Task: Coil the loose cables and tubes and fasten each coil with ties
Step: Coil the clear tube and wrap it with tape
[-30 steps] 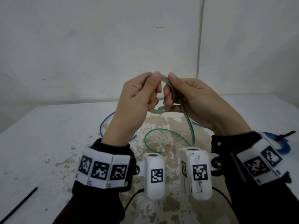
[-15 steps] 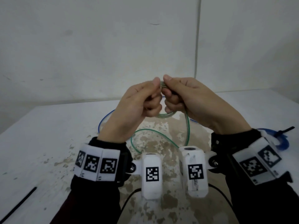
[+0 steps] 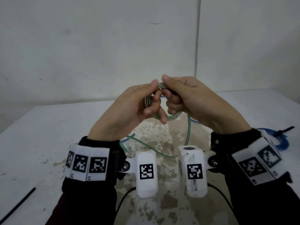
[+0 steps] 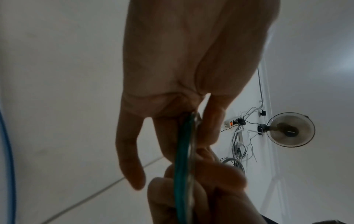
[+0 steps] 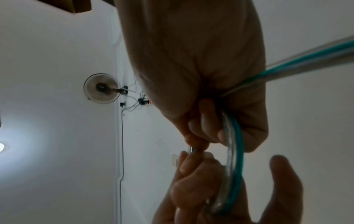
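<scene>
Both hands hold a small coil of clear tube with a green stripe [image 3: 172, 117] in the air above the table. My left hand [image 3: 142, 101] pinches the coil's top and left side between thumb and fingers. My right hand [image 3: 175, 96] grips the coil's top right, fingers curled round it. The tube's loose tail [image 3: 188, 132] hangs from the right hand and loops down to the table between the wrists. In the left wrist view the green tube [image 4: 182, 151] runs between the fingers. In the right wrist view the tube [image 5: 236, 151] curves under the curled fingers.
A loose blue tube [image 3: 129, 138] lies on the worn white table [image 3: 48, 135] behind the hands. A tied blue coil [image 3: 282, 142] with a black tie sits at the right. A black cable tie [image 3: 17, 205] lies near the front left edge. Walls close off the back.
Both hands have risen a little and kept winding. The coil has gained tube, and the loose tail on the table has grown shorter and been drawn in towards the wrists.
</scene>
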`<state>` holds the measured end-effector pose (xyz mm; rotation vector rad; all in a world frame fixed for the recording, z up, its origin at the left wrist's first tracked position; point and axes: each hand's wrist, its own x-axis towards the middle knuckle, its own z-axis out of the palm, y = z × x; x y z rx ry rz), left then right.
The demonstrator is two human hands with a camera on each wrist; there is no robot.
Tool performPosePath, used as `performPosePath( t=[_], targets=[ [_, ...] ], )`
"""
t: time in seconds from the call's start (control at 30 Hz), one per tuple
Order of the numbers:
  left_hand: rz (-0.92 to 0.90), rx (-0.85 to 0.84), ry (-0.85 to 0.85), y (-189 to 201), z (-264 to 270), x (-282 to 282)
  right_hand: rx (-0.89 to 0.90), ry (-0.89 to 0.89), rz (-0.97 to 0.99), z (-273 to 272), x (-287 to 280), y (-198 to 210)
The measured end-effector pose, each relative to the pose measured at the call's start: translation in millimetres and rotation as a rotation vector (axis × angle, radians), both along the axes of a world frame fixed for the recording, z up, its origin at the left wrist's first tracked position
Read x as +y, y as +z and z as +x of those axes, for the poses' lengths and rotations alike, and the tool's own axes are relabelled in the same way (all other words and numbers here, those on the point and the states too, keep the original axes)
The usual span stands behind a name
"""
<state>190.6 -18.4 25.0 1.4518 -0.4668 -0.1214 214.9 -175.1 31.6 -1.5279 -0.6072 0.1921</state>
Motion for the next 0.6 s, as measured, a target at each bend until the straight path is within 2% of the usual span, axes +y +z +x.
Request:
performPosePath(
  t=[0.17,0.27,0.33,0.43,0.5,0.6],
  targets=[
    [-0.095,-0.068,0.042,-3.4,2.0,-0.6,-0.007,-0.014,0.041,-1.9,3.5,2.4],
    [0.010,0.002,-0.019,-0.6,-1.2,0.1,-0.006,-0.003,-0.036,-2.8,-1.3,2.7],
    [0.050,-0.005,-0.003,-0.6,-2.9,-1.8,-0.026,-0.011,-0.069,-4.8,-0.6,2.3],
    [-0.093,-0.059,0.071,-2.0,-0.4,-4.1,-0.038,-0.037,-0.004,-4.5,3.3,3.2],
    [-0.174,-0.029,0.041,-1.9,1.1,-2.4,-0.021,-0.031,0.034,-3.4,2.4,3.9],
    [-0.032,0.043,-0.008,-0.4,-1.2,-0.8,-0.026,-0.014,-0.020,-3.0,0.5,1.4]
  ],
)
